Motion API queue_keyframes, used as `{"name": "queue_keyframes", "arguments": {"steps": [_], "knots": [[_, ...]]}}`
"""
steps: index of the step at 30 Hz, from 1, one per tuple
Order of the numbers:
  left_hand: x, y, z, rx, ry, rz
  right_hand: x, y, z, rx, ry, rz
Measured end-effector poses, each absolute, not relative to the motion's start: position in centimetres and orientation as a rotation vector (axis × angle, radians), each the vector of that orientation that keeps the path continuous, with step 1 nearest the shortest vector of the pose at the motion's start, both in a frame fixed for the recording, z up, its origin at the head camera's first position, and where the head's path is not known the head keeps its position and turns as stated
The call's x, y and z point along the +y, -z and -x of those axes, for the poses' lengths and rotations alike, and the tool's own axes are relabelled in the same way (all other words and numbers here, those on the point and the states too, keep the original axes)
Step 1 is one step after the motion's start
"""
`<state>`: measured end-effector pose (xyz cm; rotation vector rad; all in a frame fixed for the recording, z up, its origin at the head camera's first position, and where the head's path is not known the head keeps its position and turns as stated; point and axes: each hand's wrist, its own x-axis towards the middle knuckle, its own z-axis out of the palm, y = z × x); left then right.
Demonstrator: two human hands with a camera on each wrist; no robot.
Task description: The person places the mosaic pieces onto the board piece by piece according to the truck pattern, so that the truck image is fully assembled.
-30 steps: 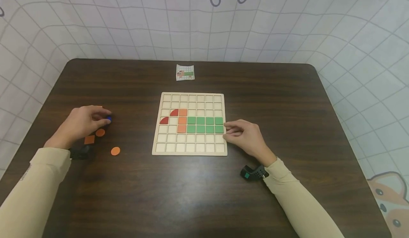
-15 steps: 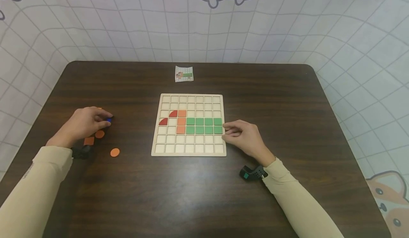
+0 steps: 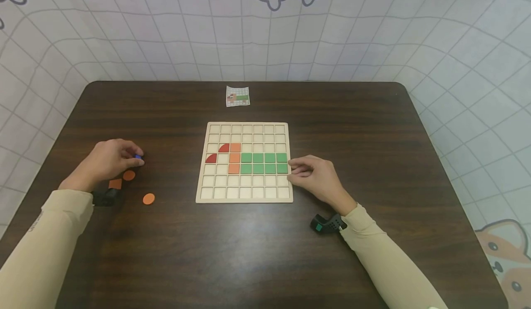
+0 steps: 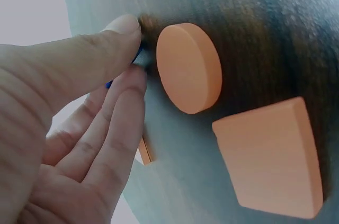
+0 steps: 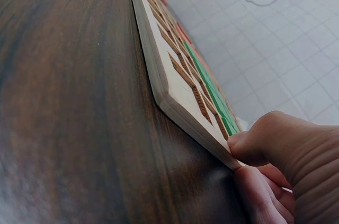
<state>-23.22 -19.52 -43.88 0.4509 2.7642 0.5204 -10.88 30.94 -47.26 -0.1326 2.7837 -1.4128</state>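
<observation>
At the left of the table, my left hand (image 3: 109, 159) pinches a small blue piece (image 3: 138, 156) between thumb and fingers. Only a sliver of that blue piece (image 4: 139, 53) shows in the left wrist view, so its shape is hidden. Beside this hand lie an orange disc (image 4: 185, 68) and an orange square tile (image 4: 270, 160). My right hand (image 3: 317, 176) grips the right edge of a pale wooden grid board (image 3: 244, 201), the thumb at its rim and the fingers curled. Green square tiles (image 3: 263, 163), orange square tiles (image 3: 234, 158) and two red quarter-round tiles (image 3: 224, 148) sit in its cells.
A second orange disc (image 3: 149, 199) lies between the left hand and the board. Another orange piece (image 4: 144, 152) is partly hidden behind the left fingers. Beyond the board lies a small printed pattern card (image 3: 238, 96). A grid-patterned cloth hangs around the table (image 3: 352, 129).
The blue piece has shifted slightly within the left fingers. An orange piece that peeked out behind the left hand is now hidden in the head view. The right hand stays at the board's edge.
</observation>
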Motion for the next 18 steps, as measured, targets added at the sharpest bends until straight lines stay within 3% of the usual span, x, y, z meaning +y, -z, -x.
{"name": "queue_keyframes", "arguments": {"steps": [18], "knots": [[-19.2,42.6,22.7,2.779,-0.569,-0.503,30.9,47.3,10.9,2.786,1.435,0.147]]}}
